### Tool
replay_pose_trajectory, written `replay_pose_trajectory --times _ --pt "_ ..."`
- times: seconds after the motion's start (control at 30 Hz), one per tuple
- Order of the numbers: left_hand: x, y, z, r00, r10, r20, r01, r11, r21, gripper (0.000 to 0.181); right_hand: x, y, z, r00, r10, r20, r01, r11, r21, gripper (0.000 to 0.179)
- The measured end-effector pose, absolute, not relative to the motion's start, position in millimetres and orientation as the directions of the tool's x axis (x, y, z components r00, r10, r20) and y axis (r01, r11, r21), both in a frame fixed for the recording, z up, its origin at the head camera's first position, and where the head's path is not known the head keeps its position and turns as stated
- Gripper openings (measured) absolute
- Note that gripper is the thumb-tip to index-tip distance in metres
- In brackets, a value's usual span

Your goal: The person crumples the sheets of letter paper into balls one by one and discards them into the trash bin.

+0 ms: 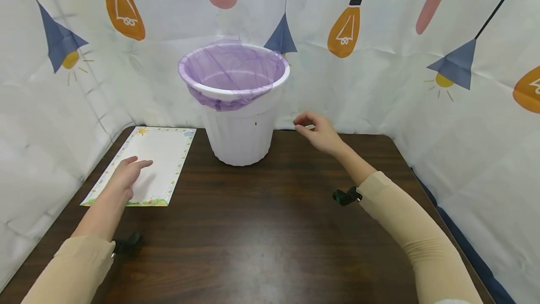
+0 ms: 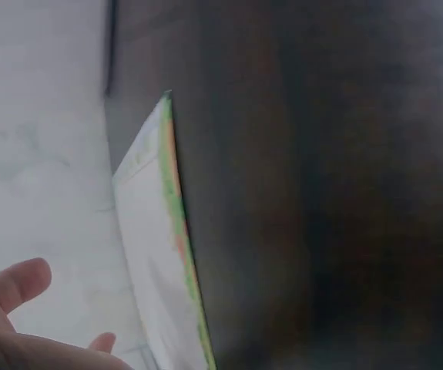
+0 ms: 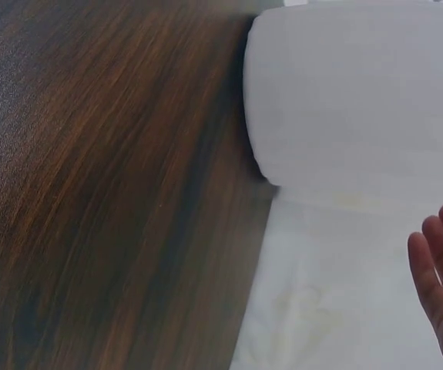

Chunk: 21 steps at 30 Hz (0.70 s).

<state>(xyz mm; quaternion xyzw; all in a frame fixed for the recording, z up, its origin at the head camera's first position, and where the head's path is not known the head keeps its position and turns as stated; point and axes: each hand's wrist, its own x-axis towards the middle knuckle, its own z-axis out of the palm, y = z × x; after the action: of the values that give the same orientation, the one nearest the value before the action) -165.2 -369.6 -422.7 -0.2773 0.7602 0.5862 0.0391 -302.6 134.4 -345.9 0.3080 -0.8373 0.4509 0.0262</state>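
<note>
Head view gives the widest look: from where I stand, a white bin (image 1: 240,140) sits upright near the back of the dark worktop (image 1: 270,229), a little left of centre. A thin purple liner (image 1: 234,67) covers its inside and folds out over the rim, drooping at the front. To the bin's left, near but apart from it, a white sheet (image 1: 168,151) lies flat on the worktop, its printed border showing a sun at one far corner and grass with flowers along the near edge.

The person's left hand (image 1: 126,175) is over the sheet, throwing a shadow on it. Its grip is wide and empty, thumb and finger spread; whether any fingertip meets the paper, I can't tell. The right hand (image 1: 318,133) hangs just right of the bin without touching it. Its grip is narrow and empty, the fingers loosely curved toward the thumb with a small gap between. The right wrist camera shows those fingers at the picture's edge, well apart from the bin's side.

Both arms wear beige sleeves (image 1: 69,266), a small black device (image 1: 348,196) at each cuff. Behind everything hangs whitish cloth (image 1: 392,83) printed with orange bulbs (image 1: 124,11) and blue lamps (image 1: 457,62).
</note>
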Motion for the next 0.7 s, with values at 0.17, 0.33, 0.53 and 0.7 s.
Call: replay_pose_trajectory --times 0.17,0.33,0.53,0.7 --pt "-152 -358 -435 -0.884 -0.29 -0.365 -0.448 0.309 0.839 0.089 -303 134 -353 -0.8 -0.511 0.314 -0.54 0.386 -0.748 0.018" --pt "-143 -351 -435 -0.907 -0.247 -0.342 -0.417 0.409 0.812 0.09 -301 133 -356 -0.806 -0.518 0.287 -0.514 0.371 -0.773 0.019" --pt "-136 -352 -437 -0.943 -0.145 -0.3 -0.327 0.577 0.748 0.09 -303 132 -357 -0.802 -0.536 0.266 -0.499 0.355 -0.79 0.019" --pt "-130 -353 -442 -0.973 -0.068 -0.219 -0.193 0.759 0.622 0.085 -302 132 -356 -0.799 -0.545 0.256 -0.497 0.358 -0.79 0.02"
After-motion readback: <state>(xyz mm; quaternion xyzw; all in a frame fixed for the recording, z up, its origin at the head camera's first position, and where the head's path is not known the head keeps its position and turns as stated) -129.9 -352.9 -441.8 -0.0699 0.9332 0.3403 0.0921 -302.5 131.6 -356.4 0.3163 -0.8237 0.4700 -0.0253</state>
